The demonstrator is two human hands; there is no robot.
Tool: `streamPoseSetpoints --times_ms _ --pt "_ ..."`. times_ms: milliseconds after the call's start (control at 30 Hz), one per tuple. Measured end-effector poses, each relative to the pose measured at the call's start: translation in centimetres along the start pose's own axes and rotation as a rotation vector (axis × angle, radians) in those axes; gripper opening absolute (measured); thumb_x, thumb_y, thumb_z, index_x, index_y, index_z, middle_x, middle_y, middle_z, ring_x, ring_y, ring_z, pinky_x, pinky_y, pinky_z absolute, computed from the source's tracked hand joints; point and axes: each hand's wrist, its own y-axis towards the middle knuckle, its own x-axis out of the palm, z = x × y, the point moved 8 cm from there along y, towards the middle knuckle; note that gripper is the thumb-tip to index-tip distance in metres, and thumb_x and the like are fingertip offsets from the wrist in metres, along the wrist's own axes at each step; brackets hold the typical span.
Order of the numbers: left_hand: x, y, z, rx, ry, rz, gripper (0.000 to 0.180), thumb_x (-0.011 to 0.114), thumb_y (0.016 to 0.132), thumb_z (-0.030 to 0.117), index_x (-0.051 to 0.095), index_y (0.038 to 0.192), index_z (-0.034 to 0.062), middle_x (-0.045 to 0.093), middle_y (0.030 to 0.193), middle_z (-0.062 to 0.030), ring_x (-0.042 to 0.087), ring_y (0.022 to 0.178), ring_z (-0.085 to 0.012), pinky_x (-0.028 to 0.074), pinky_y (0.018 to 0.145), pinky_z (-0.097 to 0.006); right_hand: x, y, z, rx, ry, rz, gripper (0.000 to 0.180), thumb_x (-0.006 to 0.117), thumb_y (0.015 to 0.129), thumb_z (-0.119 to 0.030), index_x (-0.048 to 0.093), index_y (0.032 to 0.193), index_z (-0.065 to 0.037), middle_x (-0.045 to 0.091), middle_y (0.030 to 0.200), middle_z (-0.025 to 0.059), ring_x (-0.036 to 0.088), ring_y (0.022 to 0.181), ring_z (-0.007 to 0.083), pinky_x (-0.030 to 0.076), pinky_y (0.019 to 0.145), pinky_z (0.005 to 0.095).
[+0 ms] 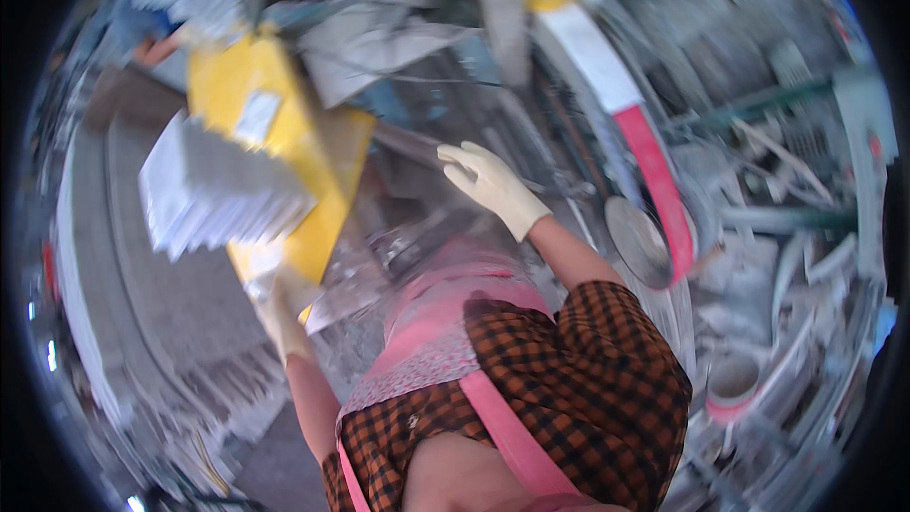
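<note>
My right hand (495, 186), in a cream rubber glove, is held out over the middle of the machinery. Its fingers are stretched out and nothing is in them. At the lower end of a yellow board (327, 199), my left hand (275, 308) wears the same kind of glove. Blur hides its fingers, so I cannot make out whether it grips the board's edge or a white piece there. A neat stack of thin white pieces (223, 190) stands on the board, just beyond that hand. Farther up the board lies a small white block (257, 117).
Large grey stacks of layered sheets (175, 265) rise on the left. A white and pink belt (654, 171) runs past a round disc (637, 239) on the right. A cup-shaped container (733, 379) sits at lower right. Another person's arm (156, 49) shows at upper left.
</note>
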Motion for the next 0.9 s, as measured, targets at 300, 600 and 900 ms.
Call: streamPoseSetpoints --times_ms 300,600,900 --pt "-0.1 0.3 -0.1 -0.037 0.127 0.022 0.05 0.062 0.101 0.026 0.05 0.142 -0.0001 0.061 0.129 -0.013 0.064 0.115 -0.0243 0.054 0.098 -0.039 -16.7 -5.0 7.7 0.389 0.115 0.399 0.035 0.064 0.103 -0.024 0.07 0.126 0.002 0.074 0.124 0.019 0.071 0.118 0.0281 0.053 0.1 0.0349" --pt "-0.9 0.6 -0.8 0.024 0.051 -0.009 0.053 0.067 0.098 0.03 0.05 0.138 -0.0005 0.062 0.125 -0.0148 0.066 0.111 -0.0263 0.058 0.092 -0.042 -20.1 -6.2 8.7 0.31 -0.151 0.464 0.034 0.064 0.102 -0.025 0.072 0.123 0.0 0.075 0.117 0.0204 0.071 0.112 0.0316 0.054 0.097 0.0384" --pt "-0.1 -0.4 0.0 0.034 -0.021 -0.002 0.05 0.067 0.098 0.028 0.052 0.135 -0.001 0.064 0.122 -0.0141 0.067 0.107 -0.0255 0.058 0.089 -0.041 -25.5 -8.6 12.1 0.29 -0.555 0.397 0.034 0.062 0.099 -0.028 0.071 0.126 -0.01 0.075 0.115 0.0144 0.068 0.108 0.0369 0.051 0.1 0.0453"
